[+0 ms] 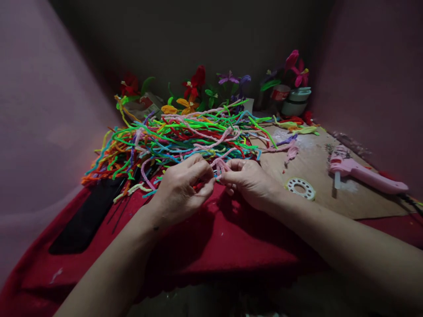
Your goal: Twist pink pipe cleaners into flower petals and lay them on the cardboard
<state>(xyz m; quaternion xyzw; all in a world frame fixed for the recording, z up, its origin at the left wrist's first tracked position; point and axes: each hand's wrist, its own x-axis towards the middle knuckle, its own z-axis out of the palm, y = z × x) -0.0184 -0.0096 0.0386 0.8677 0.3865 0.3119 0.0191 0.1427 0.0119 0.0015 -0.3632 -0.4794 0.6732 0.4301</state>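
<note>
The left hand [190, 182] and right hand [249, 180] pinch a pink looped fuzzy stem [219, 164], partly hidden by their grip, near a multicoloured fuzzy-stem heap [185, 137]; a pink plastic glue gun [366, 174] lies right.

The left hand [187, 182] and right hand [249, 178] are side by side above the bench [228, 246], a bent stem [220, 164] between their fingertips. Just beyond the hands, a heap of stems [188, 136] spreads, extending well left of them. Behind the heap, farthest from the hands, stands a row of craft flowers [191, 90], with a jar [295, 103] toward its right end. Left of the left hand lies a phone [84, 220], its far end at the heap. Right of the right hand, a board [317, 152] carries a ring-shaped disc [307, 189] nearby and, farther right, a glue gun [370, 175].
</note>
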